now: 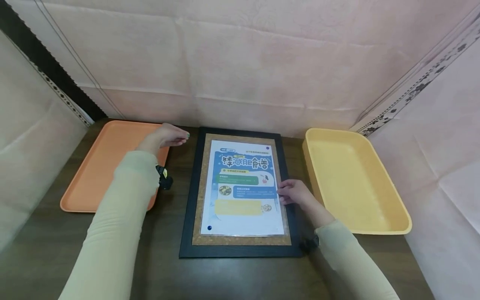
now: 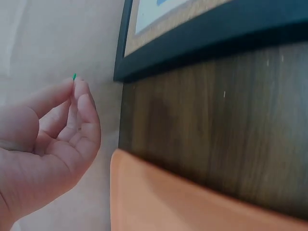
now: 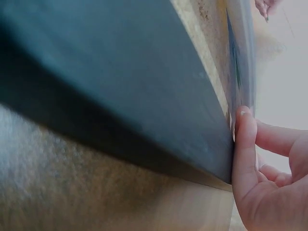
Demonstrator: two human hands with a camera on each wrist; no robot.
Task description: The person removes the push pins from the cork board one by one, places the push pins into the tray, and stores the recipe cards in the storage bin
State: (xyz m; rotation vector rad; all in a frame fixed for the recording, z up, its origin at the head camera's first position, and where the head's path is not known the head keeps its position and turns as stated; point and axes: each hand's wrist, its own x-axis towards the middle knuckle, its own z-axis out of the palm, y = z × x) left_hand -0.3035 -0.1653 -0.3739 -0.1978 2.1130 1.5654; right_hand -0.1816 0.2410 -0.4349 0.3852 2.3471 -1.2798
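Observation:
My left hand [image 1: 170, 135] is held above the far right corner of the orange tray [image 1: 112, 162]. In the left wrist view its thumb and fingertips pinch a small green thumbtack [image 2: 74, 76], of which only a bit shows. A cork board [image 1: 240, 251] with a dark frame lies in the middle. On it is a printed sheet [image 1: 243, 225] in blue and white, with a dark blue tack [image 1: 209, 228] at its lower left and another tack [image 1: 268, 148] at its upper right. My right hand [image 1: 294, 192] rests its fingertips on the sheet's right edge, over the frame.
To the right stands a yellow tray [image 1: 360, 179] with raised walls, close to my right forearm. All of this is on a dark wooden table [image 1: 225, 279]. Pale cloth [image 1: 255, 62] hangs behind the table and at both sides.

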